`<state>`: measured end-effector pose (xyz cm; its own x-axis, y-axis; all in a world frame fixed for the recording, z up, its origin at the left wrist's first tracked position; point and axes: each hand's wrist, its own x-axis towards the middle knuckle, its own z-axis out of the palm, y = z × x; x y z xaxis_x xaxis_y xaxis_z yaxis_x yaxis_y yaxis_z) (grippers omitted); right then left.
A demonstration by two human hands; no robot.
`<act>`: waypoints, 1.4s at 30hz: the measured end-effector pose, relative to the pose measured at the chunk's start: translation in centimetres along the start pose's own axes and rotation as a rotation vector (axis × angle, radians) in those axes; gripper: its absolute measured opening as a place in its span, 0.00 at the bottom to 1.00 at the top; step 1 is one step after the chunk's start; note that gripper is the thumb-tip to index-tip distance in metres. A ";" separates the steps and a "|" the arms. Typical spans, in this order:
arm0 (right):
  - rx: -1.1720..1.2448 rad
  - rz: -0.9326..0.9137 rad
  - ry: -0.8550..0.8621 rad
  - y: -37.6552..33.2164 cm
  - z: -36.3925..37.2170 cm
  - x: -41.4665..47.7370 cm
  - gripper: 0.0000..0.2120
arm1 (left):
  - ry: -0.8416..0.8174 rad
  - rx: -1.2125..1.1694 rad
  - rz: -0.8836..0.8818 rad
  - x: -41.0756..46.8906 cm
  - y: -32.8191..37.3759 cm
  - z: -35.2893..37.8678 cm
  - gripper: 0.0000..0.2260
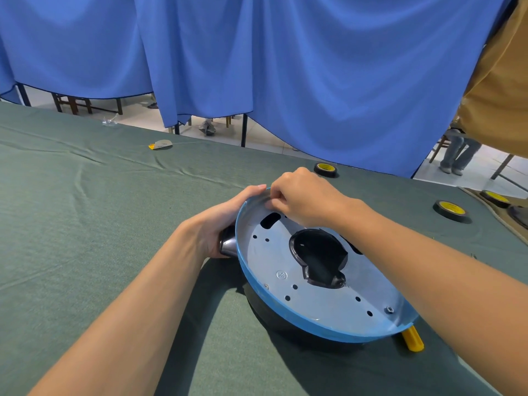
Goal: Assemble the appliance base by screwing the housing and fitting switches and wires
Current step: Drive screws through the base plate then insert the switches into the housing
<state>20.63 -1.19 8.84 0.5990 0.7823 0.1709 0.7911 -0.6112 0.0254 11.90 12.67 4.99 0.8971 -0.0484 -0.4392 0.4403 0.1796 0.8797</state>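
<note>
the base sits on the desk, right of centre and close to us, open side up and tilted. it is round, with a blue rim around a silver plate pierced by small holes. a large black opening fills the plate's middle, and a nut sits near the plate's near right edge.

our left hand grips the base on its left side. the fingers curl round the outside, their tips reach the top of the rim, and the palm covers a shiny dark part that sticks out there. our right hand comes over the far side of the base. its fingers are curled tight, with the tips pressed together against the inner wall of the rim. we cannot tell whether they pinch anything.

a yellow piece pokes out from under the base's near right edge, lying on the desk's green cloth. three tape rolls lie further right: one just beyond our right hand, one well to the right, and one near the desk's edge. a small yellow and grey scrap lies far off to the left, near the far edge. a blue curtain hangs behind the desk.
</note>
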 end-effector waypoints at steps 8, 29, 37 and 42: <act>0.071 0.174 0.132 2.4 -1.7 -2.8 0.24 | 0.059 0.031 0.028 0.3 -0.2 0.0 0.28; 0.176 0.549 -0.319 5.7 0.2 -17.0 0.19 | 0.346 -0.157 0.200 2.5 -0.9 -1.3 0.17; 0.166 0.692 0.022 6.4 -2.7 -16.0 0.11 | 0.266 -0.198 0.202 2.6 -1.0 -1.5 0.17; 0.348 0.541 0.246 5.6 -4.8 -14.2 0.06 | 0.193 -0.100 0.173 2.1 -1.0 -0.7 0.19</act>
<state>15.99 -16.29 11.31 0.9079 0.3030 0.2898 0.4071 -0.8020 -0.4370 13.34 13.09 3.06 0.9310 0.1780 -0.3188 0.2666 0.2654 0.9265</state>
